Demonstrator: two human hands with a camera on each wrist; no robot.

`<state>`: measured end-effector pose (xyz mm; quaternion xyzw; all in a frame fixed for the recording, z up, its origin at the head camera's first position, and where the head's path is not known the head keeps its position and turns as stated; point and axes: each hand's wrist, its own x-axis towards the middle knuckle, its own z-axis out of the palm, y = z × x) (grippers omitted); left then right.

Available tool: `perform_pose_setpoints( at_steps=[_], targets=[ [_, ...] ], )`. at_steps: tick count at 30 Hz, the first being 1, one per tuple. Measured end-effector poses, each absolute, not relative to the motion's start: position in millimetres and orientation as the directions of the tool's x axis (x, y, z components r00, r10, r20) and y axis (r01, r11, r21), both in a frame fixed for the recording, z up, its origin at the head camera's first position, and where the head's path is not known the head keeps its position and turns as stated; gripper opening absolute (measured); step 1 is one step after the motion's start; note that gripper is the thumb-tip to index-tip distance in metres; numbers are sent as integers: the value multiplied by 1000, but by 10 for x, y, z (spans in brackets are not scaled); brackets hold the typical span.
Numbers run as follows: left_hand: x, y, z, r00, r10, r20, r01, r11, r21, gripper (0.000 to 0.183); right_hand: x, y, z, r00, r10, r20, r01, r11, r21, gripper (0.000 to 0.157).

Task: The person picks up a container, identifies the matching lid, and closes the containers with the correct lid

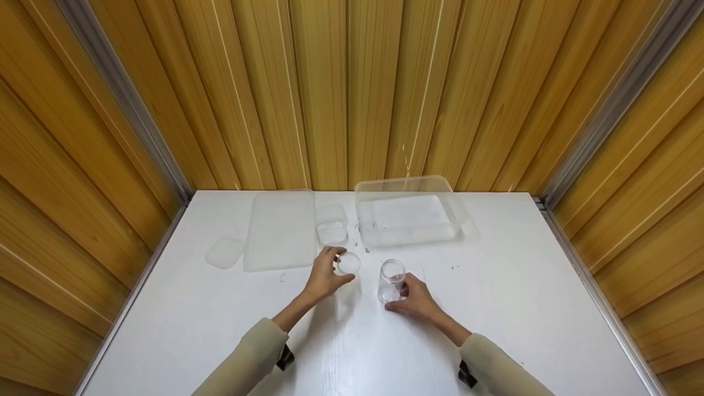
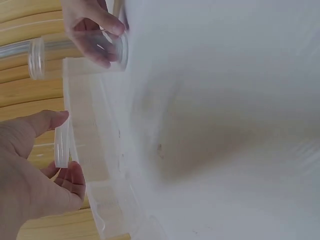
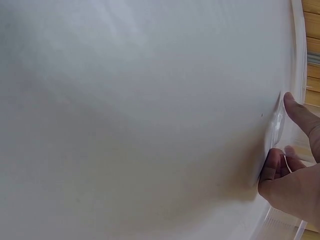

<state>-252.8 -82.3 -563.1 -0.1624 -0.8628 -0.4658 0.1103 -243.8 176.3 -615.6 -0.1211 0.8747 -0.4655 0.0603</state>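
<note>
Clear jar and round lid, held apart

The jar is upright at the white tabletop, the right hand curled round its lower part. Left of the jar, the left hand pinches the lid by its rim, thumb and fingers spread to its width. The jar is smooth, see-through and ridged at the neck; the lid is frosted. Beyond the jar sits 1 rectangular translucent tub.
</note>
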Motion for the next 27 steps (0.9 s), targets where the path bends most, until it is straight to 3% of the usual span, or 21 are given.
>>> perform_pose_setpoints(
  at_steps=[11,27],
  targets=[
    [-2390,-695,-5541,-882,335,331,458,447,768,61,-2416,1782,-6160,-947,-315,71,-230,506,-831,63],
    [-2394,-487,-5482,-855,390,342,484,362,797,56,-2419,1789,-6165,-943,-316,110,-265,506,-821,62]
  ],
)
